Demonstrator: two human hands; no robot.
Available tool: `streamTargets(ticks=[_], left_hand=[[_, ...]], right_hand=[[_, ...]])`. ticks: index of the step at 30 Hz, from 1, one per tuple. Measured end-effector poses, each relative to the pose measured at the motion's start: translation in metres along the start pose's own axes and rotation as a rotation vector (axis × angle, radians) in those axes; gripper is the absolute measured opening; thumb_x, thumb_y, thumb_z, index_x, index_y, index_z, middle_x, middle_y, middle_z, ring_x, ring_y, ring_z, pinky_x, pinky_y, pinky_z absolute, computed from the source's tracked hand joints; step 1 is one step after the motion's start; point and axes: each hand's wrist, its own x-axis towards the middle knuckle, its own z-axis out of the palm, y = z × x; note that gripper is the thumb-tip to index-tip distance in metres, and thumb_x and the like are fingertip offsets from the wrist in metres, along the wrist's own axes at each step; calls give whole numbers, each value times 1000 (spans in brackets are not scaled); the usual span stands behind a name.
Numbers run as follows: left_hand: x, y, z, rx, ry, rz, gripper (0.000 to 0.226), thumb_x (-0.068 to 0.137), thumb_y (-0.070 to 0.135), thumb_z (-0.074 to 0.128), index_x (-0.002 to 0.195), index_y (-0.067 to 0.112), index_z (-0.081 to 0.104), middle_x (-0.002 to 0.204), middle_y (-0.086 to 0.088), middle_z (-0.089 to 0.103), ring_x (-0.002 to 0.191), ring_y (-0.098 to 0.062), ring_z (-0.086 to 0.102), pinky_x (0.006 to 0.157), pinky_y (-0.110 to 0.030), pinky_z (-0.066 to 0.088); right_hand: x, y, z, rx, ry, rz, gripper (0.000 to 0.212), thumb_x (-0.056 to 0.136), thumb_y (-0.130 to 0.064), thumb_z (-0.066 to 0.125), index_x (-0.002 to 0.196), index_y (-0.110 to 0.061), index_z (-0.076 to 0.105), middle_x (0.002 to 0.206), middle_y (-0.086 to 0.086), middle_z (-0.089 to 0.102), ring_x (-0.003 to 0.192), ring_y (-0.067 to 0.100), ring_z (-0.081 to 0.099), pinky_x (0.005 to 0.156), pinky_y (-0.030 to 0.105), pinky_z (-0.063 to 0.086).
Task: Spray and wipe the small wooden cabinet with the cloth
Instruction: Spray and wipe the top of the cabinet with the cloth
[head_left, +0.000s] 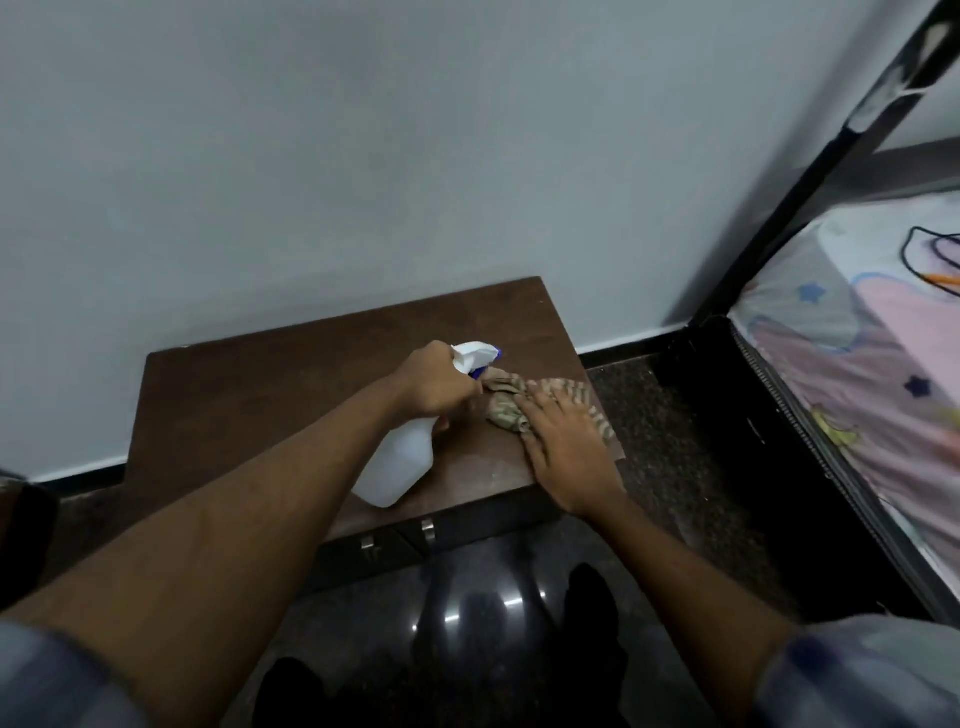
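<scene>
A small dark wooden cabinet (249, 395) stands against the pale wall, with two metal handles on its front. My left hand (434, 382) grips the neck of a white spray bottle (397, 467) with a blue-tipped nozzle, held tilted just over the cabinet top. The nozzle points right toward a striped tan cloth (511, 402). That cloth lies crumpled near the cabinet's right edge. My right hand (566, 447) lies flat on the cloth, fingers spread, pressing it onto the wood. A pale smear shows on the top between my hands.
A bed (883, 374) with a patterned pink sheet and a black frame (779, 415) stands close on the right; a black cable lies on it. Dark glossy floor (493, 613) lies below, with my dark feet in front of the cabinet.
</scene>
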Motion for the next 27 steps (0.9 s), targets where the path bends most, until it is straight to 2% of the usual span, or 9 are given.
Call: streamTargets(ticks=[2,8,10,12,14,18,21,25,27], left_hand=[[-13,2,14,6,-38,-10,55,75,18,66,127,2,63,86,-19,77,54,-28,71,54,-39,59],[-53,1,51,-83,27,-27,19,85,12,67,92,-5,72,64,-9,69,45,-20,61,43,-21,46],[-61,-10,52,-123,63,-40,16,86,10,68,88,-6,71,66,-13,68,49,-20,61,47,-25,47],[-65,-22,48,-127,104,-52,13,86,10,68,87,-2,71,70,-14,69,53,-21,61,54,-30,49],[-67,-34,44,-128,113,-77,13,88,13,68,86,0,70,65,-12,68,47,-21,60,50,-29,48],[-71,-52,35,-154,109,-97,24,86,20,68,99,0,71,83,-24,75,48,-24,62,53,-32,53],[-72,-56,28,-180,124,-106,24,86,19,69,100,0,71,77,-18,72,51,-25,63,54,-33,52],[-80,-60,21,-191,127,-128,21,84,15,68,94,-3,72,69,-15,70,50,-26,62,53,-32,50],[-87,-65,22,-183,109,-156,16,85,10,67,91,-2,73,71,-16,72,48,-23,60,50,-30,48]], right_hand=[[-23,9,-3,23,55,146,55,100,-35,36,152,-19,45,161,4,37,150,30,30,123,47,23],[35,-12,-9,127,43,412,53,103,-29,38,156,-19,35,166,9,26,153,35,19,125,51,12],[44,-31,-8,128,-35,300,53,100,-31,37,151,-18,40,160,12,35,149,35,26,123,52,17],[20,-51,-6,109,-148,18,51,100,-38,31,139,-16,54,152,11,45,143,33,35,118,53,28],[-10,-43,-6,112,-158,-142,50,104,-39,33,148,-21,48,158,2,40,146,27,33,120,49,29],[11,8,-12,95,-28,145,55,105,-33,35,158,-19,34,164,8,32,149,33,29,123,48,23],[45,-4,-12,142,-33,316,56,105,-29,37,159,-20,29,164,13,27,151,39,21,124,51,13],[5,-51,3,115,-141,-126,55,104,-34,35,159,-27,32,162,3,36,151,30,27,124,48,20],[-16,-34,-5,151,-134,-192,52,106,-31,39,157,-24,37,161,3,37,150,26,31,124,43,24]])
